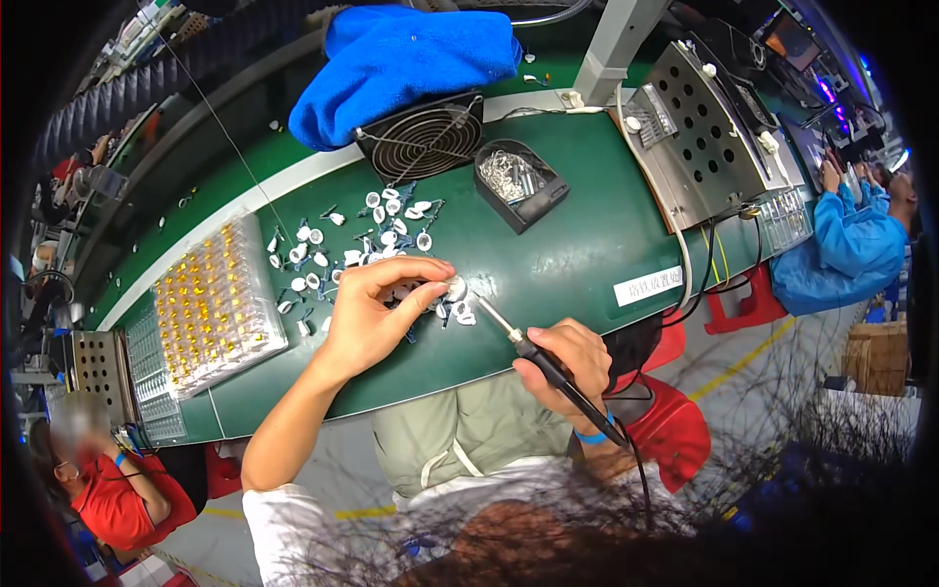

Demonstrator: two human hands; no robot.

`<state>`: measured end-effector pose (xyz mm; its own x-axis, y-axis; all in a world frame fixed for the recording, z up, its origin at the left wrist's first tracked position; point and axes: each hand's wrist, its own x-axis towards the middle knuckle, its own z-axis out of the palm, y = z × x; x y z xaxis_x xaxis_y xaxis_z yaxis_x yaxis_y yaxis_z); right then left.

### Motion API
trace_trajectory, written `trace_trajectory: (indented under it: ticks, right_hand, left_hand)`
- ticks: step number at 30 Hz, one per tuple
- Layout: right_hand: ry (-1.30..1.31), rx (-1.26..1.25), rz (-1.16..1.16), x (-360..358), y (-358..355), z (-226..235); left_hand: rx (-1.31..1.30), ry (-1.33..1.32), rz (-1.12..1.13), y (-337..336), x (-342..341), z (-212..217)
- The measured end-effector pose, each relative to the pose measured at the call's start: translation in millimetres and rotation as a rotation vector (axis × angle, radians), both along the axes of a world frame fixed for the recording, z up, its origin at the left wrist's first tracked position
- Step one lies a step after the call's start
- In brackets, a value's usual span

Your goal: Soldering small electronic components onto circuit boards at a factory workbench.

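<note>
My left hand [377, 311] is closed in a pinch, thumb against fingers, on a small white round part [456, 289] above the green bench. In my right hand [569, 360] is a soldering iron [501, 321], gripped by its black handle like a pen. Its metal tip points up and left, close to the white part; whether the two touch I cannot tell. A loose pile of white caps with short blue wires [388, 238] lies beyond and beside my left hand, which hides some of them.
A clear tray of yellow parts [220, 303] lies on the left. Farther back stand a black fan [427, 143] under a blue towel [411, 59] and a black bin [523, 210] of small metal pieces. A perforated metal box [699, 137] with cables stands right. People work at both sides.
</note>
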<state>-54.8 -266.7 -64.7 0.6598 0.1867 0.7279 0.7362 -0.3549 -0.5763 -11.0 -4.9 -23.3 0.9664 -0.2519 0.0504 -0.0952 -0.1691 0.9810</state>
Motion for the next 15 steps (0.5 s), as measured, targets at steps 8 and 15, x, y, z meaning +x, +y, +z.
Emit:
trace_trajectory:
  ticks: [8, 15]
  right_hand:
    - [-0.003, -0.052, 0.031, 1.2, 8.0, 3.2]
    - [-0.011, -0.121, 0.050, 4.5, 10.9, 5.1]
  left_hand:
    - [-0.028, 0.016, 0.032, 0.5, -3.9, -6.2]
    - [-0.143, 0.047, 0.014, 3.6, -2.8, -11.0]
